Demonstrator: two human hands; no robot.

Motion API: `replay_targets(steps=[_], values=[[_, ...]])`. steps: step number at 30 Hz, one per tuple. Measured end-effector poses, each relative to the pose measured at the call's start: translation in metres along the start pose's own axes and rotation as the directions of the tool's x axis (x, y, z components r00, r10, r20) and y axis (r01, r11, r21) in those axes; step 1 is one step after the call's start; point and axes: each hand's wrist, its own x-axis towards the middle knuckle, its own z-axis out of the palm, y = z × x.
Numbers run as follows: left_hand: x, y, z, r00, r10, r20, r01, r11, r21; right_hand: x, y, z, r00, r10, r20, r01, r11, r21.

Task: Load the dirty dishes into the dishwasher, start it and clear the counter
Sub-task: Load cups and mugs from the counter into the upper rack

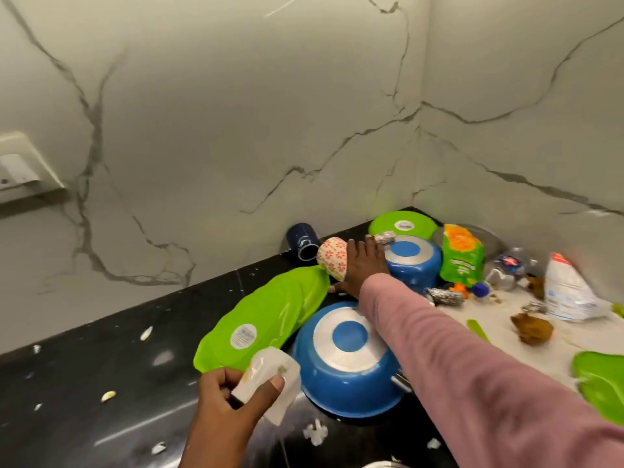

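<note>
My right hand (366, 265), in a pink sleeve, reaches across the black counter (101, 383). It lies against a floral cup (332, 258) that is on its side, fingers stretched out and thumb spread below the cup. A small overturned blue pan (413, 265) sits just right of that hand. A larger overturned blue pan (347, 363) lies under my forearm. One upside-down green plate (266, 315) leans on it, and another green plate (401, 224) is in the corner. A dark blue mug (304, 243) lies on its side by the wall. My left hand (229, 396) pinches a white plastic wrapper (273, 380).
Litter covers the right of the counter: a green snack packet (461, 255), foil balls (444, 296), a crushed clear bottle (510, 268), a white bag (567, 292), brown food scraps (533, 329) and a third green plate (601, 383). Marble walls meet in the corner. A wall socket (20, 167) is at left.
</note>
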Motion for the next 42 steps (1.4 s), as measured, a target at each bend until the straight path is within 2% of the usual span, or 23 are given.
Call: replay_targets(steps=[3,5,9,12,16,18,25,31,33,39,42], values=[[0.003,0.003,-0.022,1.0,0.003,-0.01,-0.003,1.0,-0.002,0.02,-0.006,0.005,0.998,0.032,-0.053,-0.033,0.999,-0.021],[0.004,0.001,-0.033,1.0,0.001,0.014,-0.001,1.0,0.006,0.018,-0.011,0.003,0.996,0.029,-0.085,-0.026,0.999,0.033],[-0.001,0.002,-0.041,0.998,-0.042,0.039,0.045,0.997,-0.056,-0.014,-0.011,-0.017,0.983,-0.024,-0.181,0.078,0.95,0.301],[-0.008,0.012,-0.038,0.997,-0.015,0.069,0.022,0.995,-0.095,-0.051,-0.005,-0.046,0.961,-0.065,-0.27,0.183,0.88,0.439],[-0.029,0.026,-0.03,0.989,0.065,0.13,-0.054,0.995,-0.082,-0.125,0.006,-0.093,0.919,0.001,-0.395,0.242,0.79,0.564],[-0.038,0.032,-0.027,0.984,0.104,0.147,-0.098,0.994,-0.047,-0.17,0.01,-0.112,0.912,0.011,-0.41,0.256,0.765,0.591],[-0.098,0.037,-0.036,0.908,0.201,0.367,-0.181,0.979,-0.09,-0.36,0.001,-0.14,0.886,0.14,-0.442,0.147,0.82,0.553],[-0.184,0.027,-0.066,0.753,0.229,0.617,-0.205,0.973,-0.109,-0.54,-0.053,-0.136,0.847,0.351,-0.4,-0.088,0.834,0.545],[-0.22,0.025,-0.074,0.646,0.214,0.733,-0.201,0.974,-0.107,-0.605,-0.076,-0.134,0.814,0.44,-0.38,-0.179,0.812,0.556],[-0.329,0.036,-0.088,0.248,0.226,0.942,-0.319,0.937,-0.141,-0.785,-0.111,-0.128,0.704,0.646,-0.295,-0.426,0.716,0.553],[-0.39,0.025,-0.094,-0.02,0.227,0.974,-0.358,0.908,-0.219,-0.876,-0.128,-0.123,0.62,0.75,-0.23,-0.552,0.626,0.551]])
